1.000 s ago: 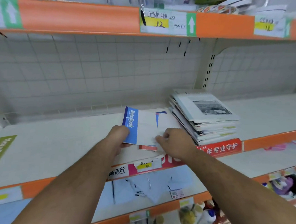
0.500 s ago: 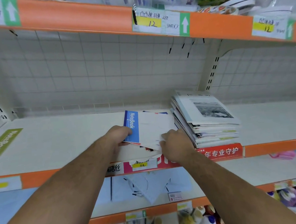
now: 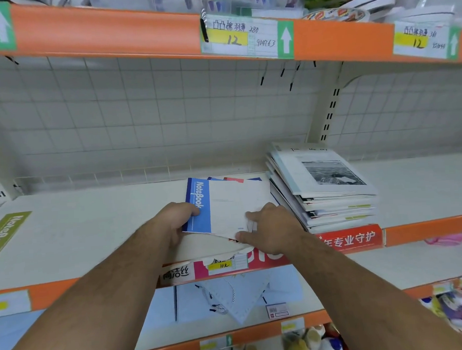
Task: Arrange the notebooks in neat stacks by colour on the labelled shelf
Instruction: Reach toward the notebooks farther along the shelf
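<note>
Blue notebook (image 3: 226, 204): white cover with a blue spine band, top of a loose, fanned pile. It lies flat mid-shelf (image 3: 93, 230), near the front edge.
Left hand (image 3: 177, 221): grips the notebook's spine edge, thumb on top.
Right hand (image 3: 277, 232): pinches the near right corner, forefinger laid on the cover.
Grey stack (image 3: 330, 193): photo cover uppermost, just right of the pile; whether they touch cannot be told.
Green notebook (image 3: 3, 237): far left, well apart.

head | faces forward and down | close above shelf (image 3: 93, 230) | single view
</note>
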`<action>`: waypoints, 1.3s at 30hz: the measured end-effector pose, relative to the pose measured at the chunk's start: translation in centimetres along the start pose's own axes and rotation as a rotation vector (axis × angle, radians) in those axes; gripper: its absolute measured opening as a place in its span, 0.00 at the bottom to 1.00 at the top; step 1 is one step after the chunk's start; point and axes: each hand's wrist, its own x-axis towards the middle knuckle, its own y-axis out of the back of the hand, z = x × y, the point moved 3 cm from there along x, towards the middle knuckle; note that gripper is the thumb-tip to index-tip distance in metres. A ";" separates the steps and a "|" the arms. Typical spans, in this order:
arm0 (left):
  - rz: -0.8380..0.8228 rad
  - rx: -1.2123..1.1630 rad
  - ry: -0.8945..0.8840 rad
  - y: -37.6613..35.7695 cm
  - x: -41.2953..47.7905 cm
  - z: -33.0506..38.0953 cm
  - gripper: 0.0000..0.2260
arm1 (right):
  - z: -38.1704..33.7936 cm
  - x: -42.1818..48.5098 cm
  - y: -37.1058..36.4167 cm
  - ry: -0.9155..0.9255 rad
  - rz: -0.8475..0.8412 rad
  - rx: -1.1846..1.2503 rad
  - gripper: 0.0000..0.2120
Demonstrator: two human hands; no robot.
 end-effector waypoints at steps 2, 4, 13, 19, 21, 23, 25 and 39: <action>-0.019 -0.052 -0.005 0.1 0.3 -0.1 0.14 | -0.3 0.0 0.1 0.000 -0.021 -0.033 0.40; -0.031 -0.100 0.002 0.2 0.5 -0.3 0.15 | -0.5 0.1 0.3 -0.018 -0.028 -0.049 0.42; 0.056 -0.384 0.016 0.6 1.4 -0.8 0.09 | -0.7 -0.3 1.1 -0.059 -0.032 -0.014 0.37; 0.050 -0.409 0.027 0.7 1.6 -1.0 0.07 | -1.2 -0.2 1.1 -0.103 -0.029 -0.017 0.37; 0.018 -0.423 0.040 0.8 1.3 -1.0 0.08 | -1.2 -0.3 1.1 -0.128 -0.030 -0.008 0.33; -0.010 -0.431 0.043 0.8 1.1 -1.0 0.08 | -1.3 -0.4 1.0 -0.143 -0.038 -0.024 0.27; -0.030 -0.436 0.048 0.9 0.9 -1.0 0.09 | -1.7 -0.6 0.9 -0.149 -0.066 -0.042 0.26; -0.046 -0.428 0.079 1.5 0.5 -0.9 0.09 | -4.2 -2.2 2.3 -0.067 -0.069 0.068 0.38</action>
